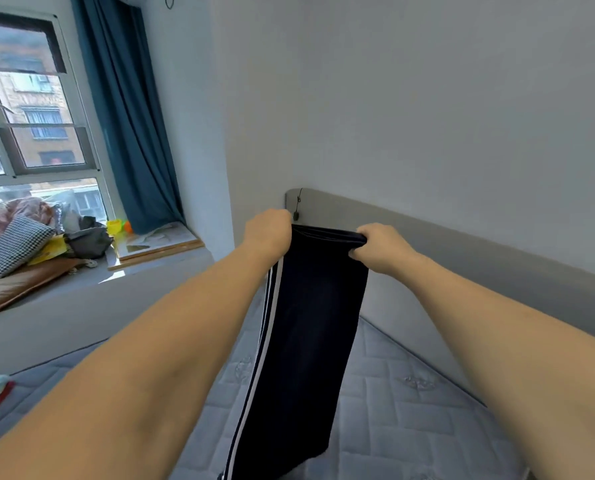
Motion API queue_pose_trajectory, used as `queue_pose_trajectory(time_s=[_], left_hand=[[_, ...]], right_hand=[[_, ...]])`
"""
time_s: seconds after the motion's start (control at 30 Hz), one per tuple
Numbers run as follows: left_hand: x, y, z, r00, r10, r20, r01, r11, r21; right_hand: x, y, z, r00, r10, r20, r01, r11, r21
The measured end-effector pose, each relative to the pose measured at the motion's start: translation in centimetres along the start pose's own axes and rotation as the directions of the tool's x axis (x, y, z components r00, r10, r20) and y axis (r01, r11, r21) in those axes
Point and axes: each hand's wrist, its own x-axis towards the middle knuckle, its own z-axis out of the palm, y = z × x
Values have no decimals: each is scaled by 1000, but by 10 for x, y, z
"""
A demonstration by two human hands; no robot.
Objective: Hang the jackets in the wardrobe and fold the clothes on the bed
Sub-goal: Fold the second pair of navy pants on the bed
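Dark navy track trousers (pixel 303 341) with white side stripes hanging lengthwise at frame centre, probably folded double, top edge gripped by left hand (pixel 268 233) and right hand (pixel 381 249) above the quilted mattress (pixel 410 393).

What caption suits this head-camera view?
Both hands, left and right, hold dark striped trousers up over the mattress.

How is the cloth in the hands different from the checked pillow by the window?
The dark trousers hang straight down in the air, held at the top by the left hand and the right hand; the checked pillow lies tilted on the window seat, and no hand touches it. The trousers are plain dark navy with white stripes down one side; the pillow has small black-and-white checks. The trousers look flat; the pillow looks puffy. Both are cloth.
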Motion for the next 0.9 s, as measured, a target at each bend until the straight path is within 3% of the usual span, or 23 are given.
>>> queue_pose_trajectory(time_s=[0.2,0.37,0.5,0.57,0.7,0.8,0.9], left_hand=[[51,11,-43,962,28,-273,-51,996,-77],[35,-1,-87,925,58,-376,-97,991,-86],[-4,-31,-113,915,93,-392,-142,985,-97],[-33,-51,-120,924,104,-368,-161,978,-129],[-115,-109,-111,970,146,-194,-172,977,-128],[-192,-168,-79,990,143,18,-140,983,-118],[-277,-233,-33,969,98,229,-75,992,-106]], right_hand=[[22,-11,-46,941,-140,-308,156,987,30],[-5,-48,-75,893,-221,-392,227,973,-31],[-50,-92,-76,879,-313,-361,284,950,-133],[-76,-116,-62,905,-335,-262,301,940,-160],[-132,-155,-2,948,-277,159,261,959,113],[-175,-182,70,897,-215,387,152,971,187],[-219,-210,165,778,-172,604,44,974,221]])
